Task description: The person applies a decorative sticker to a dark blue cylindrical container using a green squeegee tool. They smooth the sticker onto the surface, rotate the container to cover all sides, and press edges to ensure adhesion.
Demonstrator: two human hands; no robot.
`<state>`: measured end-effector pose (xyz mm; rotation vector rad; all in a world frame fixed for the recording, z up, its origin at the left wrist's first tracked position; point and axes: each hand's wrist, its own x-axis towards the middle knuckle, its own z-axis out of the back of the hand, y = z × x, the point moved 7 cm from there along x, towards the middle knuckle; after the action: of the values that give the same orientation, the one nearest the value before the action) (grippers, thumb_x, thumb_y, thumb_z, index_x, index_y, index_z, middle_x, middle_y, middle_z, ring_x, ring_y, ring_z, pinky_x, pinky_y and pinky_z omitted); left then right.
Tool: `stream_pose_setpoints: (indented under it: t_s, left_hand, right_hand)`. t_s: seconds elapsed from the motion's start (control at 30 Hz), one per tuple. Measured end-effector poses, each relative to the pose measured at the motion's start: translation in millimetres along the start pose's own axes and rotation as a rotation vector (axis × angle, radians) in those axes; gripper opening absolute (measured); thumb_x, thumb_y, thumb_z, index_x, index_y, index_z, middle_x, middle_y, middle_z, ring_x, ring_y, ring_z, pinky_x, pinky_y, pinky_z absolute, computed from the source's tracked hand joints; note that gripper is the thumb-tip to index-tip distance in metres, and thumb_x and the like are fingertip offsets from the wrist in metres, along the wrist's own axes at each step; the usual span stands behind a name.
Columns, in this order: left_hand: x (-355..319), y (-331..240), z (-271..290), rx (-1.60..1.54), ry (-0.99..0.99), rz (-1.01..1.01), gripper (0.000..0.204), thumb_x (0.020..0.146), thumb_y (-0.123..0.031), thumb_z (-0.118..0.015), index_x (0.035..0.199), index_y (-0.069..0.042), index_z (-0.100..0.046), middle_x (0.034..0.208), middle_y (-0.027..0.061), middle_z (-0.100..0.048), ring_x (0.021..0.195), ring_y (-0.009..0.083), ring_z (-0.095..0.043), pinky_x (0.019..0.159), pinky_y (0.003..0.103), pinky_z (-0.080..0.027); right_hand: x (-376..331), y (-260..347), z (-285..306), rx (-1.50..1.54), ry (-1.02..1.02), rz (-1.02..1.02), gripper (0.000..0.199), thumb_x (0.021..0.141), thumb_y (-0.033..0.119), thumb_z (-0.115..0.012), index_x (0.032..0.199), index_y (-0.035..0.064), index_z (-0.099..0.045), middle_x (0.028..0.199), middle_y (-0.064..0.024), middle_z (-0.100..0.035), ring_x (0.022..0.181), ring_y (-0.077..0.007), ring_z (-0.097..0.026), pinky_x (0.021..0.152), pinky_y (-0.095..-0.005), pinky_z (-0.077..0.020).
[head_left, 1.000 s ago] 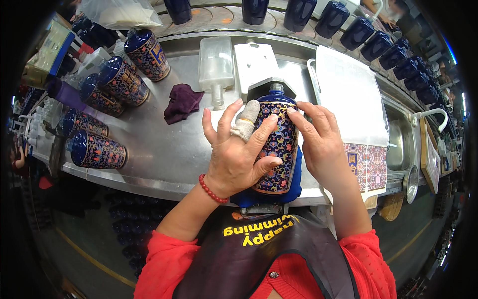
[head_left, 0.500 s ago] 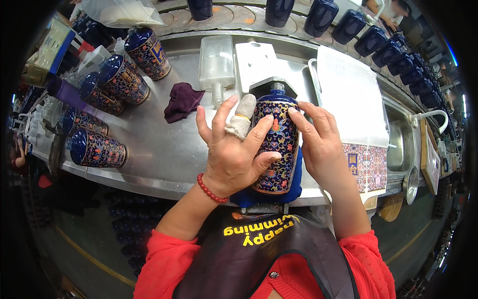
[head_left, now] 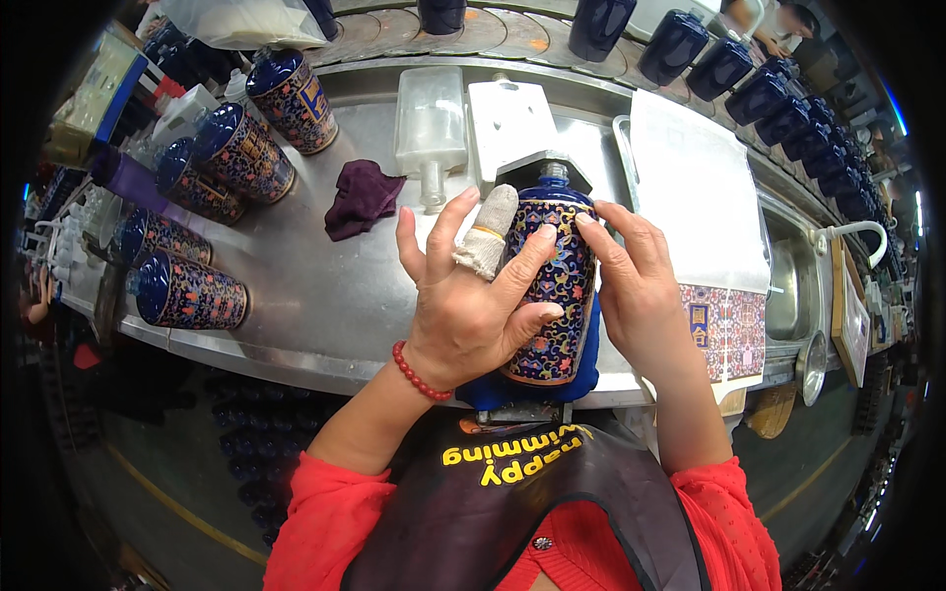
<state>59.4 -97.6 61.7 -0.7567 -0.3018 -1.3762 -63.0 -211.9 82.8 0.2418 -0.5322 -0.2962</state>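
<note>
A dark blue glass bottle (head_left: 554,335) with a colourful floral wrap and a clear threaded neck lies on a blue cloth pad (head_left: 589,364) at the counter's front edge, its neck pointing away from me. My left hand (head_left: 471,305) rests on its left side with fingers spread. The index fingertip and thumb touch the wrap, and a knitted finger cover (head_left: 490,231) sits on the middle finger. On the right edge lie the stretched fingers of my right hand (head_left: 636,281), near the bottle's shoulder; its thumb is hidden. Behind the neck is a dark angular holder (head_left: 581,177).
A crumpled purple cloth (head_left: 363,200) and a clear empty bottle (head_left: 431,128) lie on the metal counter (head_left: 286,266). Several wrapped bottles (head_left: 197,294) stand left. White sheets (head_left: 695,187) and patterned label sheets (head_left: 724,330) lie right, before a sink (head_left: 788,286). Blue bottles (head_left: 673,47) line a conveyor (head_left: 493,32).
Blue bottles on the conveyor have shifted to the right. The wrapped bottle and my left hand have moved slightly right, and the wrap's visible pattern has changed a little. My right hand has barely moved.
</note>
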Motion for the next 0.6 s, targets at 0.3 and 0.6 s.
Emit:
stream_pose_setpoints:
  t_s: [0.3, 0.6]
  left_hand:
    - [2.4, 2.8, -1.3, -0.035, -0.036, -0.002, 0.059, 0.101, -0.06, -0.048, 0.132, -0.014, -0.069, 0.117, 0.0002, -0.073, 0.141, 0.0379, -0.036, 0.119, 0.065, -0.002]
    - [2.5, 2.8, -1.5, -0.048, -0.035, -0.003, 0.061, 0.101, -0.061, -0.048, 0.132, -0.012, -0.069, 0.125, 0.0075, -0.07, 0.14, 0.0384, -0.037, 0.12, 0.063, -0.003]
  right_hand:
    - [0.1, -0.6, -0.6, 0.009, 0.004, 0.0, 0.062, 0.078, -0.013, -0.062, 0.137, 0.006, -0.061, 0.138, -0.0179, -0.055, 0.123, -0.0384, -0.055, 0.104, -0.047, -0.0464]
    - [-0.2, 0.0, 0.8, 0.01, 0.013, -0.001, 0.064, 0.077, -0.013, -0.062, 0.138, 0.006, -0.061, 0.138, -0.0176, -0.055, 0.124, -0.0384, -0.055, 0.104, -0.047, -0.0462]
